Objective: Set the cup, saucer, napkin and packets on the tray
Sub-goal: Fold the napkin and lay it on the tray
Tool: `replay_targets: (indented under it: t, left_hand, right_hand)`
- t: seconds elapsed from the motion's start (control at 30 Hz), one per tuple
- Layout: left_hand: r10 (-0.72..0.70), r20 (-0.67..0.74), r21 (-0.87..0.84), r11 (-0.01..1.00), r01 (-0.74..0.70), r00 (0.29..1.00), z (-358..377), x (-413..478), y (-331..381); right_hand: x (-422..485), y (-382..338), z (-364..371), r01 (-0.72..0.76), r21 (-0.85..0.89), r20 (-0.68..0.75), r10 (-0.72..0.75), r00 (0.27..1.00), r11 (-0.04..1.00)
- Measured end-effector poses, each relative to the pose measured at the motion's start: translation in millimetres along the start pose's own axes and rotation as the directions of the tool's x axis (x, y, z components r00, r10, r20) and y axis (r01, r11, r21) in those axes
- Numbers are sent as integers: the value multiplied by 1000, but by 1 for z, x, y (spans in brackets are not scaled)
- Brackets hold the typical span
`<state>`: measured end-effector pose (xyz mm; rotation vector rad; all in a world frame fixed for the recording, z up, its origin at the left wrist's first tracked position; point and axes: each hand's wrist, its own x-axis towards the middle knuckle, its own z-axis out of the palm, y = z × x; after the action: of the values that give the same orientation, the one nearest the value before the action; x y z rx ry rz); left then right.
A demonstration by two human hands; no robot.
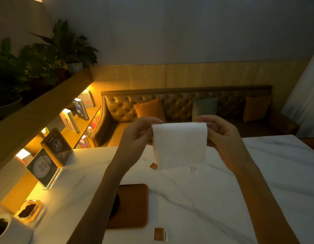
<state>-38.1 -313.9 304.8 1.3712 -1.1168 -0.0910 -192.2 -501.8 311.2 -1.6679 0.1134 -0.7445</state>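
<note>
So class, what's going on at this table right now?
A person holds a white napkin up over the marble table, the left hand and right hand each pinching a top corner so it hangs down. The brown tray lies below the left forearm, with something dark on it, mostly hidden. Small packets lie on the table, not yet on the tray.

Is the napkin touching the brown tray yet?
Apart. The head view shows the napkin held up by both hands, with bare table between it and the tray.

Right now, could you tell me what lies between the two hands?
In the head view, only the white napkin spans between the left hand and right hand, pinched by both.
</note>
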Motion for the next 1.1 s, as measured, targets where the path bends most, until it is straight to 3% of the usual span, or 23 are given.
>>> replay_targets:
  t: [0.07, 0.1, 0.13, 0.2, 0.23, 0.3, 0.33, 0.43, 0.53, 0.63, 0.73, 0.83, 0.97, 1.1]
  left_hand:
    - [-87, 17, -162, 983, 89, 996, -1, -3, -2]
    - [-213, 20, -291, 934, 209, 977, 1, -4, -2]
    - [-376, 46, -407, 839, 361, 925, 5, -6, -4]
    - [-641, 167, -508, 595, 623, 749, 16, -16, -15]
    - [-695, 252, -515, 493, 701, 674, 22, -26, -25]
    - [-695, 367, -535, 385, 752, 618, 37, -48, -39]
    - [-687, 376, -542, 380, 749, 621, 41, -58, -44]
    - [-641, 364, -550, 437, 711, 676, 45, -75, -55]
    - [-584, 378, -573, 462, 677, 719, 43, -81, -63]
    - [-636, 275, -588, 481, 650, 721, 39, -85, -67]
    - [-686, 220, -570, 487, 662, 694, 34, -94, -73]
    - [-730, 204, -490, 500, 713, 652, 25, -106, -77]
    - [-758, 307, -333, 481, 811, 575, 9, -111, -77]
    - [-749, 274, -303, 528, 794, 603, -3, -105, -77]
  right_hand:
    - [-3, -4, 2, 58, -4, 19, -58, 998, 998]
    - [-4, -5, 3, 66, 22, 23, -67, 998, 998]
    - [-5, -6, 4, 54, 46, 24, -55, 998, 997]
    - [-6, 6, 10, -54, 46, -4, 54, 999, 997]
    - [-6, 16, 15, -146, 17, -63, 147, 987, 989]
    - [-12, 39, 22, -361, -93, -273, 325, 906, 928]
    - [-18, 49, 21, -425, -101, -314, 377, 872, 900]
    - [-36, 69, 13, -485, -25, -178, 474, 863, 874]
    - [-39, 76, 7, -578, 179, -42, 593, 804, 796]
    - [-43, 87, 6, -661, 315, 108, 667, 738, 681]
    - [-55, 103, 7, -726, 253, 200, 700, 685, 639]
    - [-61, 116, 15, -707, 226, 275, 652, 707, 671]
    - [-56, 121, 27, -683, 256, 308, 612, 728, 684]
    - [-47, 123, 34, -685, 283, 352, 592, 725, 671]
